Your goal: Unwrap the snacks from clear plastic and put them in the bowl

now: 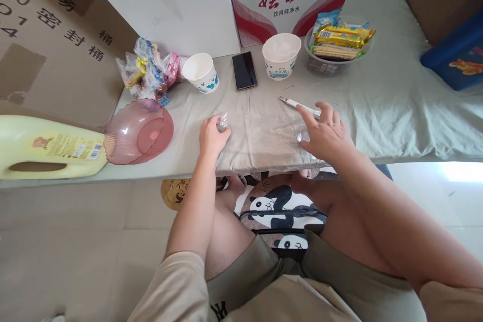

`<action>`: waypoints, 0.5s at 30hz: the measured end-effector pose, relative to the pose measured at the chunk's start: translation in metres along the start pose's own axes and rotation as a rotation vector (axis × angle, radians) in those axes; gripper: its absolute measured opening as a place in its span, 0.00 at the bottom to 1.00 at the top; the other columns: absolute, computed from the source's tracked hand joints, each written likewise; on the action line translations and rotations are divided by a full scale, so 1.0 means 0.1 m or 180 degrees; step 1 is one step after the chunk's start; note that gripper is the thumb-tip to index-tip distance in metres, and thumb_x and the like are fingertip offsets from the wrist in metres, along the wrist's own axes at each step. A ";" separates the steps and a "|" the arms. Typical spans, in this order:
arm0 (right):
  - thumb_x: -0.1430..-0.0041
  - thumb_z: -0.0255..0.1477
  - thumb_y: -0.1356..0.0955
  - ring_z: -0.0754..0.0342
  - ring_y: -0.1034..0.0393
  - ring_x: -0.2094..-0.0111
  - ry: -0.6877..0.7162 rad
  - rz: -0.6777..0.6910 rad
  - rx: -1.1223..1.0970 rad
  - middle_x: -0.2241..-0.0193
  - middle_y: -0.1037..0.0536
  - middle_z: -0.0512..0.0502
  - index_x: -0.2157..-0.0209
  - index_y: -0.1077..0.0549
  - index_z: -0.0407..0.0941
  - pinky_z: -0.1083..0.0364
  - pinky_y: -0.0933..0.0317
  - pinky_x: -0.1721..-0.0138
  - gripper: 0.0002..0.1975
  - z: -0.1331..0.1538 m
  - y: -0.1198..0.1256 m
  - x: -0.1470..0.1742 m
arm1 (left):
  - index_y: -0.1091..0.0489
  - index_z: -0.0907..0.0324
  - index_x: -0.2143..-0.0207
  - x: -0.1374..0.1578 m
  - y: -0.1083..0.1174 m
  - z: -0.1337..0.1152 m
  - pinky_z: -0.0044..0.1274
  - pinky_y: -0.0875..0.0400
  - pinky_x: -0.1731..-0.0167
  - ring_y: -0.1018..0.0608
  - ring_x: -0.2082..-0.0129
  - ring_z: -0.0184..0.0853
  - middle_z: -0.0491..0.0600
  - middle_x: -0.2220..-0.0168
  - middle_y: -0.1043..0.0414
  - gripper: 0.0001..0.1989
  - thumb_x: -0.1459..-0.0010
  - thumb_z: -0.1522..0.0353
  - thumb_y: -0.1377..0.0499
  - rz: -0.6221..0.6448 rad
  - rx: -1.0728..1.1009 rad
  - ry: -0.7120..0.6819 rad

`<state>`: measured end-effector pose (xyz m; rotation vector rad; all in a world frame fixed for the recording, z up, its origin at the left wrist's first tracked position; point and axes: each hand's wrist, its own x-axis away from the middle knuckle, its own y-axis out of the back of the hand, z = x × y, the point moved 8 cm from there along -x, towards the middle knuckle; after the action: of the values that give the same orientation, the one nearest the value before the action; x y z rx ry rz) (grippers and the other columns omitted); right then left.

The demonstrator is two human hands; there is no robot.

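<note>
A sheet of clear plastic film (pixel 260 133) lies across the cloth-covered surface between my hands. My left hand (pixel 213 136) curls its thumb and fingers around the crumpled left edge of the film. On the other side, my right hand (pixel 327 130) is open, its fingers spread and its thumb at the film's right edge. Just beyond its index finger lies a slim white pen-like tool (pixel 291 103) with a silver tip, partly hidden by the fingers. I cannot tell whether the index finger touches it.
Behind the film stand a paper cup (pixel 199 71), a black phone (pixel 245 70), a second paper cup (pixel 280 68) with whitish contents and a snack bowl (pixel 328 65). At left are a pink bowl (pixel 151 136), wrappers (pixel 145 68) and a yellow jug (pixel 56 126). Boxes (pixel 181 10) line the back.
</note>
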<state>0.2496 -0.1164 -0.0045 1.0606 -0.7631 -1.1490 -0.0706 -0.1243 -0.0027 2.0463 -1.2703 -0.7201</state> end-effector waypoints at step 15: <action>0.48 0.37 0.28 0.35 0.31 0.43 0.0592 0.0935 -0.1336 0.43 0.26 0.33 0.44 0.28 0.41 0.40 0.36 0.43 0.30 0.66 -0.07 -0.12 | 0.31 0.55 0.51 0.16 -0.32 -0.63 0.26 0.30 0.58 0.23 0.66 0.30 0.43 0.69 0.25 0.22 0.49 0.77 0.40 0.0811 0.1386 -0.1147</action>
<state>0.1845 -0.1225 0.0121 0.6656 -0.4823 -0.8923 -0.0002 -0.1144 0.0133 2.0819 -2.0013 -0.7642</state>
